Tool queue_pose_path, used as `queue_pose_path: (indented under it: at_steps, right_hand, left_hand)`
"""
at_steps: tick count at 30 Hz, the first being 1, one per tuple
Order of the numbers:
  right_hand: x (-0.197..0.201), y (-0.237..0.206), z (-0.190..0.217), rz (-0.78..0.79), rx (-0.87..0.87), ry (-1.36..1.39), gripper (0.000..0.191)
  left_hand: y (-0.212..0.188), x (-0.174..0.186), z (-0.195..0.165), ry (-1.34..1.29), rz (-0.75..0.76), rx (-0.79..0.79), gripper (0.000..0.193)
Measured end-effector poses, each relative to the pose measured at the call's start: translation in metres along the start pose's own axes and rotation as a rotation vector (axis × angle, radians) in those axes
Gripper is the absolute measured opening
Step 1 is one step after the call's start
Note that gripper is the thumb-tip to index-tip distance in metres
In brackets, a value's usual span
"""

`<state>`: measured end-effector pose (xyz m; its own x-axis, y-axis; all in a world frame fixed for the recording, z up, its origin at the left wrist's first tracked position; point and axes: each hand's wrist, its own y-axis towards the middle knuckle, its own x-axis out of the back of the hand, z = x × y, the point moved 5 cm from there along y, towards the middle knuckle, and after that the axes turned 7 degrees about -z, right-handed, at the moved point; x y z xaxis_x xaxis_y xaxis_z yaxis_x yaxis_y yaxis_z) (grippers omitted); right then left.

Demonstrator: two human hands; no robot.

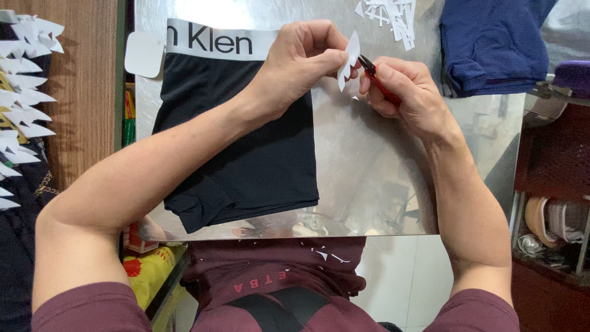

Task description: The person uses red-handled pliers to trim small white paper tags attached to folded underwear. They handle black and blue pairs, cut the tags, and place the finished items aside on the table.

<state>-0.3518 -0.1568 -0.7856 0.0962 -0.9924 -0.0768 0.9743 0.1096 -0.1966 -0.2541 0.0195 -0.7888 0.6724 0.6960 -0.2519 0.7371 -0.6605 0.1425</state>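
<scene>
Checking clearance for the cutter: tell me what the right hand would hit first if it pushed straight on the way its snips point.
The right hand aims its red snips up-left, so they would first meet the white paper tag held by the left hand; they look nearly touching already.

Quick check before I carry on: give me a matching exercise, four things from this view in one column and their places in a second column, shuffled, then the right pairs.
Things:
1. white paper tag
2. red snips
3. black boxer briefs
4. navy folded garment

Places:
A. top right, at the edge of the metal sheet
B. flat on the metal sheet, under the left forearm
C. pinched in the left hand
D. gripped in the right hand

Pairs: 1-C, 2-D, 3-B, 4-A
</scene>
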Motion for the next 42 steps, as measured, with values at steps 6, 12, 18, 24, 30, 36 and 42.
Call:
queue_pose_path:
  at_steps: [6,12,18,24,30,36,42]
  right_hand:
    - [0.0,0.002,0.0,0.007,0.001,-0.028,0.037]
    - [-0.001,0.002,0.0,0.023,0.015,-0.042,0.037]
    - [-0.002,0.003,0.0,0.025,0.012,-0.041,0.037]
    - [0.003,0.0,-0.006,-0.019,-0.002,-0.071,0.035]
    - [0.015,0.011,0.017,-0.258,0.175,-0.216,0.031]
    - [0.016,0.0,0.067,-0.719,0.616,-1.139,0.024]
    - [-0.009,-0.004,0.065,-0.52,0.61,-0.65,0.029]
  left_hand:
    - [-0.001,-0.001,-0.005,0.015,0.043,-0.063,0.009]
    - [-0.002,0.0,0.0,0.024,0.045,-0.056,0.007]
    - [-0.001,-0.002,-0.004,0.001,0.059,-0.049,0.007]
    - [-0.002,-0.001,0.0,-0.005,0.047,-0.017,0.007]
    - [0.005,0.007,-0.002,-0.032,-0.01,0.064,0.01]
    - [0.005,0.001,-0.009,0.019,0.001,0.049,0.012]
    - [-0.007,-0.006,-0.023,0.351,-0.046,-0.159,0.012]
